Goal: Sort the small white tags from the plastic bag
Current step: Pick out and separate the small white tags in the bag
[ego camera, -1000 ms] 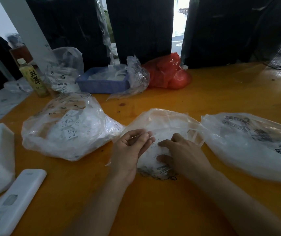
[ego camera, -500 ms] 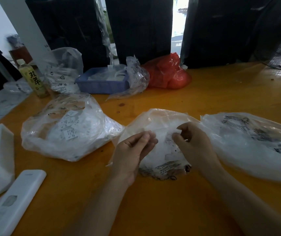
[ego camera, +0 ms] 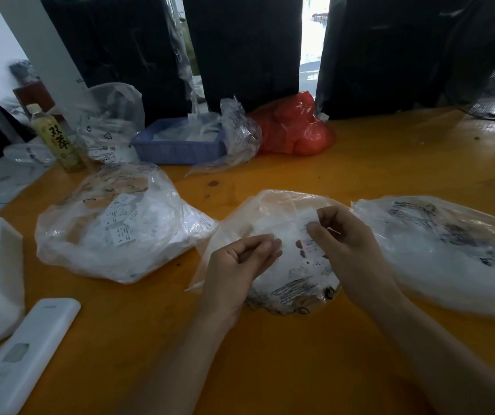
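Small white tags (ego camera: 307, 226) are pinched in right hand (ego camera: 349, 250) fingers, raised since earlier above plastic bag (ego camera: 273, 211) on orange counter (ego camera: 390, 163); left hand (ego camera: 237, 265) fingers curled, contents unclear. Dark room beyond.

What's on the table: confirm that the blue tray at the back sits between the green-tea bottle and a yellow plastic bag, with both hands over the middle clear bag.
One detail is wrong. In the head view, the bag to the right of the blue tray is red, not yellow. The rest holds: the bottle stands to the tray's left, and the left hand and right hand are over the middle clear bag.
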`<state>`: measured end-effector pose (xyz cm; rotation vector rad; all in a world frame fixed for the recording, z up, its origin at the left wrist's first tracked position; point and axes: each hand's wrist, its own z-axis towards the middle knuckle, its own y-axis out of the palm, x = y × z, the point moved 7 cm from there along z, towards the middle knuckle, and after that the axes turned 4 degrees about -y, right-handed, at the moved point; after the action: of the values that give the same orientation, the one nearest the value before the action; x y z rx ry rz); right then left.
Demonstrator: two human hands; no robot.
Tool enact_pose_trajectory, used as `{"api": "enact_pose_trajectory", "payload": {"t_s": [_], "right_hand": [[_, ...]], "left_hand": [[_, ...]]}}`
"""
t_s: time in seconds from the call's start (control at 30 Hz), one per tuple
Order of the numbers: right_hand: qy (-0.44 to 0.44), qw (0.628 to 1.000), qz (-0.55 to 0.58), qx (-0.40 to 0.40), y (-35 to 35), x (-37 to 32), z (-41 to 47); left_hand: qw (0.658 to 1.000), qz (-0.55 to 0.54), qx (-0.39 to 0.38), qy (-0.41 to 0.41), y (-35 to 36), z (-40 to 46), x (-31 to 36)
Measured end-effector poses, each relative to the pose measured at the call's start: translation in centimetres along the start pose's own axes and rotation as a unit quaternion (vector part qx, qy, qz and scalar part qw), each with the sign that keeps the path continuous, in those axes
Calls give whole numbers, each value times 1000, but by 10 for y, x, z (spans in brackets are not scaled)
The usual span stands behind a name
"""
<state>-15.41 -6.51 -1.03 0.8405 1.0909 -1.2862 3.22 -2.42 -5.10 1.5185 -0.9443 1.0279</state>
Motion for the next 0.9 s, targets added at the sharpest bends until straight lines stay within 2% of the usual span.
{"api": "enact_pose_trajectory", "payload": {"t_s": [0.07,0.3,0.63,0.9], "right_hand": [[-5,1000,-15,3,-1,0,0],[11,998,59,24,-5,-1,0],[-45,997,49,36,0,-17,-7],[-25,997,38,59,2,-8,-8]], "left_hand": [[1000,9,-5,0,1,0,0],[1000,25,-12,14,2,0,0],[999,46,-7,9,2,0,-1],[999,26,-16,14,3,2,-2]]}}
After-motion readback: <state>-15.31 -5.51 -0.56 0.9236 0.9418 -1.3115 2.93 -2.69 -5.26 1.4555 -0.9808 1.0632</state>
